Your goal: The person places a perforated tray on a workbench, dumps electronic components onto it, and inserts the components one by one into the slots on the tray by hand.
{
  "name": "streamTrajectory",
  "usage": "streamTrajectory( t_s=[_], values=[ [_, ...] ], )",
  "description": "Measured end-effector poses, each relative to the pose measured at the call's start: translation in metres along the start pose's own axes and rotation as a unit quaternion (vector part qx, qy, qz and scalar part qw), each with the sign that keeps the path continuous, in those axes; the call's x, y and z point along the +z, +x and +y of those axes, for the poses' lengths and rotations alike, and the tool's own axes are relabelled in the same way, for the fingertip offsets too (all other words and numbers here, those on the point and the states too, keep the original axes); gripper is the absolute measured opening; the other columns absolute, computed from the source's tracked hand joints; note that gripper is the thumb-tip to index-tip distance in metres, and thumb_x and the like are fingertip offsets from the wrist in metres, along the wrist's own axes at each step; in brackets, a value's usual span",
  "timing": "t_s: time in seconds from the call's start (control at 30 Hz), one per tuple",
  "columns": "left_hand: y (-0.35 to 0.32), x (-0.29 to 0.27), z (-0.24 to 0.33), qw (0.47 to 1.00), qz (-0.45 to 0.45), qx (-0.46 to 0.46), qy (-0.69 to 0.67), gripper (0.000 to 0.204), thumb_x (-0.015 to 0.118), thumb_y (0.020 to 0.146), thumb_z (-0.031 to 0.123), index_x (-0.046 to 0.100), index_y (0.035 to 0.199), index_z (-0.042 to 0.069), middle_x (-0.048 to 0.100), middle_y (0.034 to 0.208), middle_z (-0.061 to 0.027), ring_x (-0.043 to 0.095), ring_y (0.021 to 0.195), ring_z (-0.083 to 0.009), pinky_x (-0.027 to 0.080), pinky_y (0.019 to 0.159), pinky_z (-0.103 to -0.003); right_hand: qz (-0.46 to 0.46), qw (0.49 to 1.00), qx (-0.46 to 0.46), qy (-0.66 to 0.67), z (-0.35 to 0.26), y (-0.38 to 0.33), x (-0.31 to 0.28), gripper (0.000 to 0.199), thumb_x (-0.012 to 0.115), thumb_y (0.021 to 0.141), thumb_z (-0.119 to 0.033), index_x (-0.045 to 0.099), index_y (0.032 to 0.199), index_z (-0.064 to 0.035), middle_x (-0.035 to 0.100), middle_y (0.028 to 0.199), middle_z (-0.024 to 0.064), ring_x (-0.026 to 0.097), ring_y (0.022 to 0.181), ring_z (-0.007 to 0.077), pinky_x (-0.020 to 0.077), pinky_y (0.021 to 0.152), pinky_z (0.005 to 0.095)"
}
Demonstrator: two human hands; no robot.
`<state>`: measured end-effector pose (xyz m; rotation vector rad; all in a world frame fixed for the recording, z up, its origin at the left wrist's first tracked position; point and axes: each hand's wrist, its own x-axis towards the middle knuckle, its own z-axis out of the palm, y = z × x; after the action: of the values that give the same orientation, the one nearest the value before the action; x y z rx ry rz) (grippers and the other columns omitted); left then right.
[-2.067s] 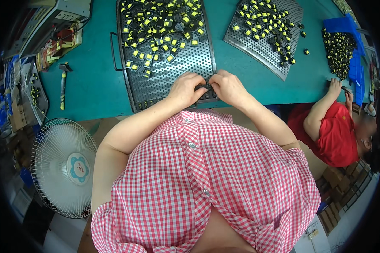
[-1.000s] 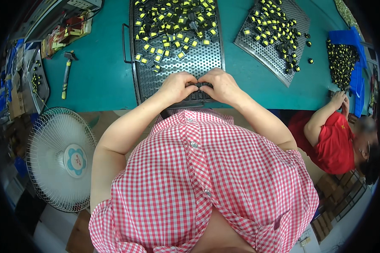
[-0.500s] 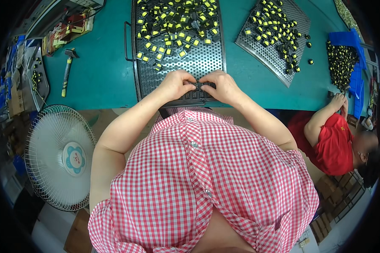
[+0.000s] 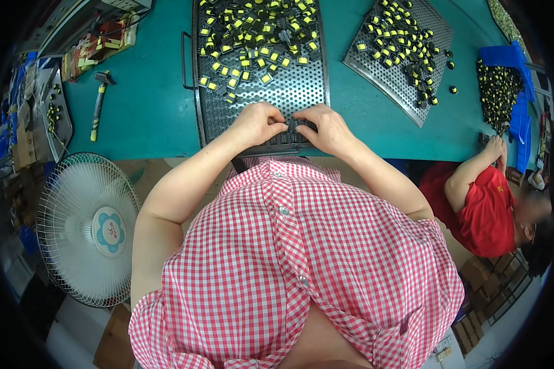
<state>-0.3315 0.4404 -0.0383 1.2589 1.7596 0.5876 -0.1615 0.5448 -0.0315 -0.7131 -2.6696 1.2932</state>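
My left hand (image 4: 257, 125) and my right hand (image 4: 326, 129) meet at the near end of a perforated metal tray (image 4: 258, 98). Their thumbs and forefingers are curled in from either side of a small black part (image 4: 292, 125), which looks pinched between the fingertips. Just below my fingers, more dark blocks (image 4: 282, 139) stand in a row along the tray's near edge; their details are too small to make out. Farther up the same tray lies a heap of black components with yellow bands (image 4: 258, 37).
A second perforated plate (image 4: 375, 61) with similar components lies at the right. Beyond it stands a blue bin (image 4: 520, 120) of them, where a person in red (image 4: 483, 212) works. A hammer (image 4: 97, 106) lies on the green table (image 4: 148, 92). The fan (image 4: 89, 230) stands at my left.
My fingertips have drawn slightly apart, and more of the black part shows between them. The tray and the heap have not moved.
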Motion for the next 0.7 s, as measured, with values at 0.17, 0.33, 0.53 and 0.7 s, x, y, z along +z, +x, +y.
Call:
streamTrajectory(
  t_s=[0.17,0.33,0.53,0.7],
  values=[
    [0.004,0.011,0.005,0.999,0.046,0.028,-0.002,0.019,0.070,0.072,0.015,0.067,0.085,0.002,0.064,0.080,-0.0117,0.064,0.069,-0.0199,0.051,0.063,-0.029,0.007,1.000,-0.019,-0.013,0.006,-0.007,0.000,0.022,0.066,0.070,-0.006,0.064,0.093,-0.0034,0.063,0.090,0.0127,0.058,0.089,0.0296,0.0468,0.078,0.0384],
    [0.004,0.021,0.005,0.994,0.062,0.082,0.043,0.018,0.070,0.071,0.015,0.067,0.084,0.003,0.065,0.081,-0.0097,0.063,0.075,-0.0236,0.050,0.069,-0.032,0.025,0.999,-0.021,-0.012,0.007,-0.010,0.002,0.019,0.065,0.069,-0.003,0.063,0.088,-0.0023,0.062,0.087,0.0122,0.057,0.088,0.0295,0.0468,0.078,0.0383],
    [0.003,0.022,0.007,0.987,0.084,0.105,0.082,0.015,0.069,0.071,0.015,0.066,0.082,0.005,0.064,0.081,-0.0099,0.061,0.078,-0.0266,0.048,0.072,-0.035,0.041,0.999,-0.025,-0.016,0.009,-0.011,0.005,0.018,0.064,0.069,-0.002,0.062,0.087,-0.0025,0.062,0.087,0.0120,0.057,0.086,0.0294,0.0469,0.077,0.0384],
    [-0.003,0.025,0.008,0.988,0.096,0.107,0.057,0.012,0.066,0.073,0.014,0.066,0.081,0.004,0.064,0.081,-0.0110,0.059,0.081,-0.0292,0.047,0.074,-0.038,0.024,0.999,-0.025,-0.029,0.005,-0.010,0.004,0.019,0.064,0.069,-0.003,0.062,0.088,-0.0029,0.062,0.087,0.0124,0.057,0.086,0.0302,0.0469,0.076,0.0385]
  ],
)
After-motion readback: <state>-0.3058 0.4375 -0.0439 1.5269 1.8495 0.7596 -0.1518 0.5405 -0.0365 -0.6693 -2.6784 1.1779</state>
